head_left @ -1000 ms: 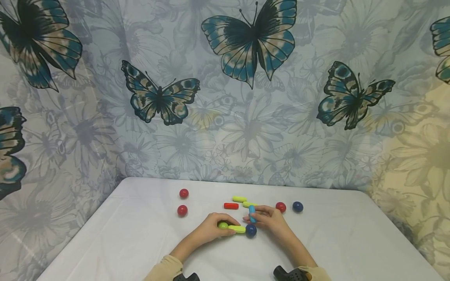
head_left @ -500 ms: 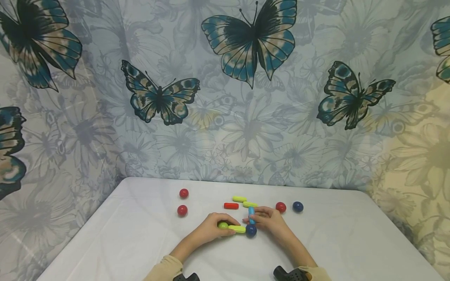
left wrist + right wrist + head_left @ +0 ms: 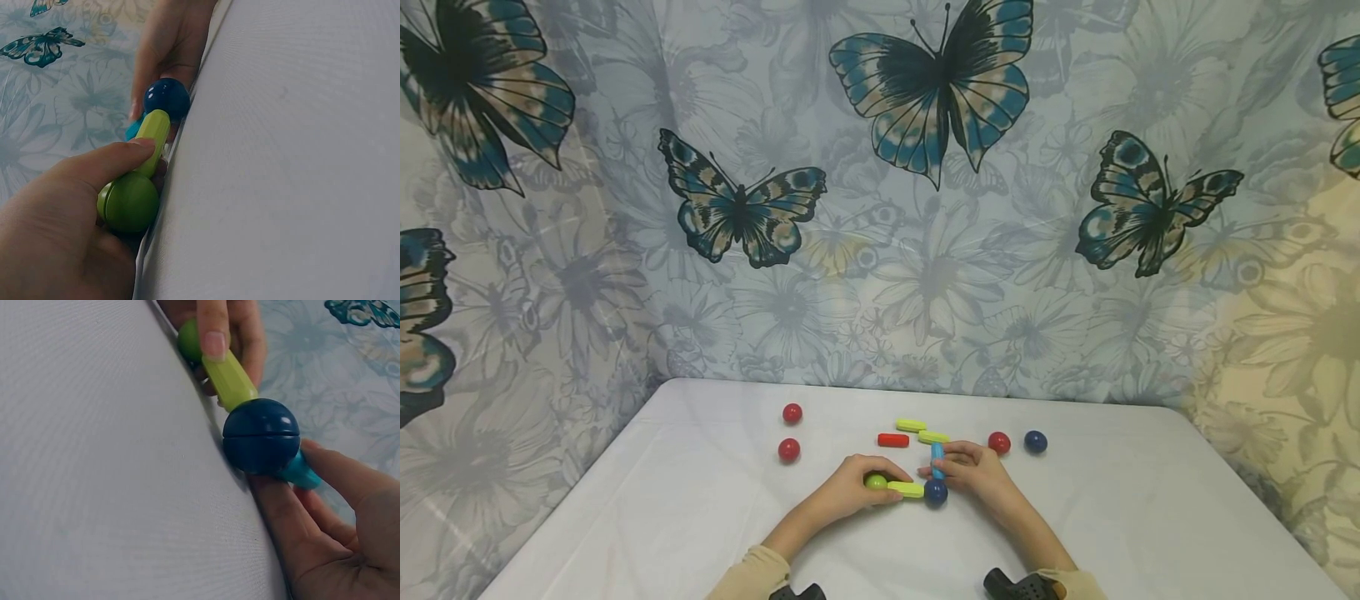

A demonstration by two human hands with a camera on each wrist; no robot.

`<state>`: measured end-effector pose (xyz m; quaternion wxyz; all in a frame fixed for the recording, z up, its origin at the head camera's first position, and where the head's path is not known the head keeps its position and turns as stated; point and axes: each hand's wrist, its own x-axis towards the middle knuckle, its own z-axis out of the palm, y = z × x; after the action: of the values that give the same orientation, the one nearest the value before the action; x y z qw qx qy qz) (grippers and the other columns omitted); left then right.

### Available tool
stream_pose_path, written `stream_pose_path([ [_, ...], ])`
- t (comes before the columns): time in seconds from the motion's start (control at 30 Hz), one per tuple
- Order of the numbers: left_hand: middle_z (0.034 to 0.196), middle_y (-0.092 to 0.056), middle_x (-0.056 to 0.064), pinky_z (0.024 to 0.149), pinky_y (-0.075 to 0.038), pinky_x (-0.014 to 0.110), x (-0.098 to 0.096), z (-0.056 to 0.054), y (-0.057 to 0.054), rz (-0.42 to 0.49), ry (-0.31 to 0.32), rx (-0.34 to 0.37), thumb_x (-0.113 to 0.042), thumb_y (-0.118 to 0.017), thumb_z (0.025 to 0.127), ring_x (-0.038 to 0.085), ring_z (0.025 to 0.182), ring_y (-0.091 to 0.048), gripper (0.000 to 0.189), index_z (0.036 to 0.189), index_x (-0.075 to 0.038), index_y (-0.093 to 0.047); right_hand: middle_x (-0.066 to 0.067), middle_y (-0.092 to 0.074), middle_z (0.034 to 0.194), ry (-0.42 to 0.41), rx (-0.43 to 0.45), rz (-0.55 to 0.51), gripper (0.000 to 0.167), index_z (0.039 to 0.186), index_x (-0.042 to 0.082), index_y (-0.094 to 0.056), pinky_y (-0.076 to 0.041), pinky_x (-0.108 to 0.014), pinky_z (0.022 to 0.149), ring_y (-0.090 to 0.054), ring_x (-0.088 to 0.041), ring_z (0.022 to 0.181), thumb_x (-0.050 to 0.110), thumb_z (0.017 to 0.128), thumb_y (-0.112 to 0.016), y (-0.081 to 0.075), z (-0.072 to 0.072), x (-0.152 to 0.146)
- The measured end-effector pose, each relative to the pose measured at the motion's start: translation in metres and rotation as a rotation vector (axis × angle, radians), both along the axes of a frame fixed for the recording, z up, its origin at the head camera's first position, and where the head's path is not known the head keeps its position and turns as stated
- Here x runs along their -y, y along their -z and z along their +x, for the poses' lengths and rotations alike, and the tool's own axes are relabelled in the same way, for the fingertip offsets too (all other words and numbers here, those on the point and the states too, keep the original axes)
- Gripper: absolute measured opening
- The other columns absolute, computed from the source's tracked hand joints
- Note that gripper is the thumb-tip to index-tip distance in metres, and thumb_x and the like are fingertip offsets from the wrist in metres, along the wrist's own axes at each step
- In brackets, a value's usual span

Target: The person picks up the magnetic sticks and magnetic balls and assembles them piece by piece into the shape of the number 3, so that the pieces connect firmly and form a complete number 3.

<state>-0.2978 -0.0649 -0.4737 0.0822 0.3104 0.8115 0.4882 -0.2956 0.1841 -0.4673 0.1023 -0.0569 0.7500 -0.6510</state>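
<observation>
My left hand [image 3: 853,486] grips a yellow-green rod [image 3: 907,490], thumb laid along it. A green ball [image 3: 129,203] sits at the rod's near end, inside the hand's curve. At the rod's other end is a dark blue ball [image 3: 261,436], with a seam round its middle. Between thumb and fingers my right hand [image 3: 977,471] pinches a light blue rod [image 3: 937,454], whose lower end meets the dark blue ball. In the right wrist view that ball partly covers the light blue rod [image 3: 302,472].
On the white table [image 3: 700,500] lie two red balls [image 3: 789,450] at left, a red rod [image 3: 892,440] and two yellow-green rods [image 3: 911,425] behind the hands. To the right are another red ball [image 3: 999,442] and a dark blue ball [image 3: 1035,442]. Butterfly-patterned cloth hangs behind.
My right hand has brought the light blue rod slightly down, so its lower end meets the dark blue ball. The left hand holds still.
</observation>
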Motion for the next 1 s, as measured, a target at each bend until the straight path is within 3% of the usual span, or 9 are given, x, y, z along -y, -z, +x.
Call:
stream_pose_path([
  [0.3,0.108,-0.074,-0.008,0.098,-0.046,0.02,0.0003,0.0005,-0.0011,-0.001,0.004,-0.003,-0.024,-0.074,0.087,0.0,0.104,-0.062,0.022,0.109,-0.023,-0.073,-0.021,-0.067,0.118,-0.018,-0.009,-0.027,0.056,0.13,-0.008,-0.045,-0.057,-0.029,0.088,-0.072,-0.024,0.102,0.024,0.091,-0.069,0.0005,0.0004,-0.001],
  [0.53,0.107,-0.074,-0.008,0.097,-0.046,0.02,-0.0004,0.0001,0.0008,0.013,0.003,0.002,-0.023,-0.074,0.086,0.0,0.103,-0.062,0.022,0.108,-0.023,-0.073,-0.023,-0.066,0.119,0.018,-0.05,0.004,0.058,0.131,-0.011,-0.049,-0.059,-0.031,0.085,-0.072,-0.025,0.103,0.025,0.091,-0.069,-0.0004,0.0013,-0.0007],
  [0.83,0.109,-0.074,-0.002,0.095,-0.049,0.02,-0.0026,-0.0002,0.0058,0.064,0.052,-0.057,-0.024,-0.074,0.086,0.009,0.103,-0.066,0.028,0.113,-0.019,-0.071,-0.014,-0.074,0.11,0.073,-0.084,0.122,0.053,0.127,-0.001,-0.058,-0.055,-0.039,0.095,-0.071,-0.023,0.104,0.03,0.087,-0.073,0.0014,0.0007,0.0017],
  [1.0,0.11,-0.074,-0.003,0.093,-0.051,0.02,-0.0049,0.0011,0.0055,0.068,0.07,-0.065,-0.027,-0.073,0.088,0.007,0.102,-0.066,0.028,0.114,-0.019,-0.071,-0.012,-0.073,0.113,0.102,-0.102,0.157,0.046,0.122,0.004,-0.064,-0.052,-0.043,0.099,-0.071,-0.022,0.103,0.029,0.085,-0.075,0.0024,-0.0008,0.0038],
])
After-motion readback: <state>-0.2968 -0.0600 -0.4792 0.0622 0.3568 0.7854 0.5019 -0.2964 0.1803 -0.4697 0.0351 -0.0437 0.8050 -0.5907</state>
